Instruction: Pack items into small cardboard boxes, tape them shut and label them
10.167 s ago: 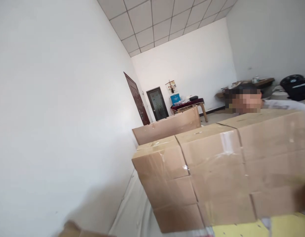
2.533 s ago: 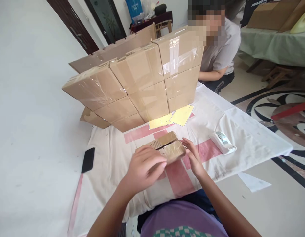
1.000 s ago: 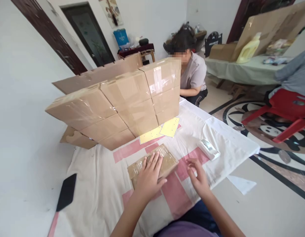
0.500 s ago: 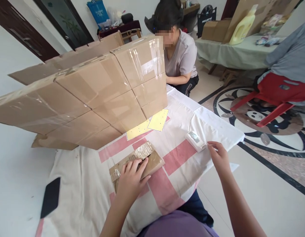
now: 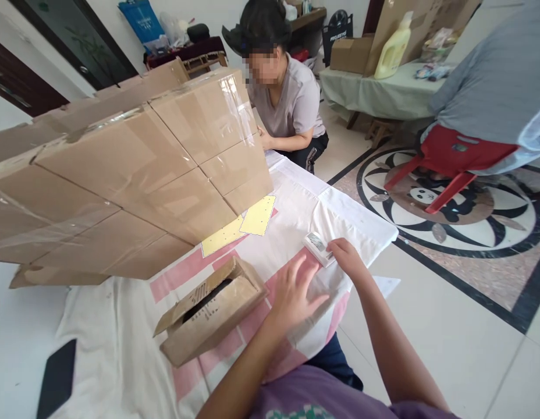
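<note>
My right hand [image 5: 346,256] has its fingers closed at the near right end of a small white box [image 5: 316,244] with a picture on top, which lies on the tablecloth. Just short of that box, my left hand [image 5: 294,294] hovers with fingers spread and holds nothing. To its left rests a narrow brown cardboard box [image 5: 209,329], its top flap partly raised over a dark gap. Two yellow dotted sheets [image 5: 258,215] lie behind, overlapping, at the foot of the large cardboard wall.
A tall wall of taped cardboard boxes [image 5: 165,157] stands along the table's far left side. Behind its end crouches another person [image 5: 296,105]. A dark phone-like slab [image 5: 57,378] lies at lower left. A red stool [image 5: 457,151] with a seated person is at right.
My left hand has left the brown box and moved right, toward the white box. The brown box's flap now stands up. My right fingers have come onto the white box; the view has shifted.
</note>
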Available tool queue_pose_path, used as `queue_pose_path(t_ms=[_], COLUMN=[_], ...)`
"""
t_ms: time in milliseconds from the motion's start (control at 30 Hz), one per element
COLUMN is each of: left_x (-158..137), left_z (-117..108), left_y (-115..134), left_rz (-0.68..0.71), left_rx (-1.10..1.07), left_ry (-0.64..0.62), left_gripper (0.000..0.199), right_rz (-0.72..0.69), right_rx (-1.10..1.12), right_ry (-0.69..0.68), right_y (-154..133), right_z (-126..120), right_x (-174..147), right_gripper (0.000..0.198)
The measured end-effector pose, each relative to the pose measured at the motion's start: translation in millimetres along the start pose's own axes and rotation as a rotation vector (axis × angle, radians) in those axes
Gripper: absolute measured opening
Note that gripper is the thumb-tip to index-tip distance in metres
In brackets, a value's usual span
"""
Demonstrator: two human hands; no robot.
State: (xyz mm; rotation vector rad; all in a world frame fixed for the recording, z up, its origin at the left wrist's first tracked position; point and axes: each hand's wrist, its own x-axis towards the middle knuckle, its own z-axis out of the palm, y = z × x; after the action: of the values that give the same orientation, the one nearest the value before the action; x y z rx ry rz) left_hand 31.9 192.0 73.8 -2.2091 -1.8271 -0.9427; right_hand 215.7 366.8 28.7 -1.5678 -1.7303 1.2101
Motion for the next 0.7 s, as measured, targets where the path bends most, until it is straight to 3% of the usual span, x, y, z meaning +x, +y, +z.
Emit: queue_pose_path(t_ms=[100, 200, 267, 533, 700], left_x=[25, 39, 41, 40, 39], left_z=[90, 142, 152, 147, 150], left_y=[-1, -14, -21, -20, -22], left_rz=[-0.104, -0.195, -0.221, -0.226, -0.203], left_rx=[-0.035, -0.111, -0.157, -0.145, -0.138], left_ry=[-0.161, -0.187, -0.166, -0.117, -0.109], left_gripper=[0.106, 0.116, 0.112, 0.106, 0.107], right_rz=[0.035, 0.073, 0.092, 0.084, 0.06], right_rx=[-0.011, -0.028, -0.048, -0.105, -0.164], right_ry=[-0.038, -0.073, -0.097, -0.175, -0.151], right_y=[-2, -4, -5, -18, -29], right_z=[-1, -1, -1, -9, -14], right_x=[6, 8, 9, 16, 8], right_gripper=[0.032, 0.036, 0.036, 0.036, 0.041])
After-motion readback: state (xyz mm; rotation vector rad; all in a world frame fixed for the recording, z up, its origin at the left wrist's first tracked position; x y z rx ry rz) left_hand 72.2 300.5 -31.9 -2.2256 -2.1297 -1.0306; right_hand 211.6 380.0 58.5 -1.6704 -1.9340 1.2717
